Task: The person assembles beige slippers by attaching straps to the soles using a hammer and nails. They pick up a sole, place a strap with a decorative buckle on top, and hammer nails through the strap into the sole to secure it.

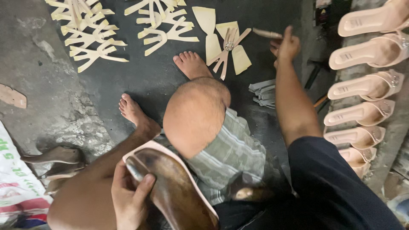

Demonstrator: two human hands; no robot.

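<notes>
My left hand [130, 196] grips a brown shoe sole with a pink rim [174, 187], resting against my lap at the bottom of the view. My right hand [286, 44] is stretched out over the dark floor and holds a small brush by its handle [266, 33]. Just left of that hand lie beige cut strap pieces [228, 47], one with a small shiny ornament. My bare knee [194, 115] and both bare feet are between the hands.
A row of several pink heeled sandals [366, 85] lines the right edge. More beige strap cutouts [91, 36] are spread at the top left. A stack of grey strips [264, 91] lies near my right forearm. Brown soles [55, 155] and a printed sack [15, 187] lie at the left.
</notes>
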